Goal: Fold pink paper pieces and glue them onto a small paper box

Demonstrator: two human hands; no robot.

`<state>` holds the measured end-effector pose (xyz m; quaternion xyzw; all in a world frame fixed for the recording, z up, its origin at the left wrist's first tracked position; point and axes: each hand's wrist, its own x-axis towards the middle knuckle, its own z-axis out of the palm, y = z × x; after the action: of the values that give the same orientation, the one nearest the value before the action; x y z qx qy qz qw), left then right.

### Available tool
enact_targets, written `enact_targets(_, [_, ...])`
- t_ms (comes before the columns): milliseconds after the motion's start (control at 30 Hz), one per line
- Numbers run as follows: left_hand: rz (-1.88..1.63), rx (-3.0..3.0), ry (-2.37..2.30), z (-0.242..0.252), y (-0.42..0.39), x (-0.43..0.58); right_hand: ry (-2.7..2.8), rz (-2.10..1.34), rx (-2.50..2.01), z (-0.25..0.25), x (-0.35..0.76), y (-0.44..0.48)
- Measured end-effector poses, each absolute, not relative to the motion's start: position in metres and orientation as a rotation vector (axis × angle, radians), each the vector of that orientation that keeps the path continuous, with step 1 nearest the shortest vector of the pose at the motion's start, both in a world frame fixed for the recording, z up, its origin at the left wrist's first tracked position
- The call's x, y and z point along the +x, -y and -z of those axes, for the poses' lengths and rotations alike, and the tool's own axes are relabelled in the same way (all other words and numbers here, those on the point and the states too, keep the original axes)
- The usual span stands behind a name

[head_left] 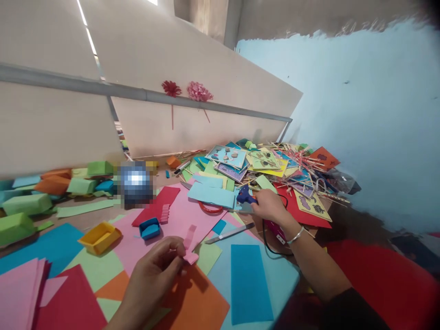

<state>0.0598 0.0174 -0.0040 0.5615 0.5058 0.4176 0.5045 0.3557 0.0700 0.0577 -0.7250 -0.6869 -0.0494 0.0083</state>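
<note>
My left hand is closed in a pinch on a small pink folded paper piece, held above an orange sheet. My right hand, with a silver bangle on the wrist, reaches forward and is wrapped round a blue glue gun, whose black cord loops back under my forearm. A metal craft knife lies between the two hands on the coloured paper.
Coloured paper sheets cover the surface. A yellow paper box and a small blue paper box sit left of centre. Green and orange paper blocks line the far left. A heap of decorated cards and sticks fills the back right. Red scissors handles lie near the glue gun.
</note>
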Motion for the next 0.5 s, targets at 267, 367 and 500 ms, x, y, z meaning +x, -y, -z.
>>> enact_targets(267, [-1.010,1.411,-1.269,-0.003,-0.019,0.063,1.424,-0.120,-1.271,-0.126,0.389,-0.041])
enact_targets(367, [-1.052,1.418,-1.297,-0.007,-0.017,0.064,1.334,-0.137,-0.945,-0.166,0.409,-0.018])
enact_targets(500, [-1.059,1.443,-1.381,-0.004,-0.012,0.063,1.351,-0.044,-0.966,-0.232,0.469,0.037])
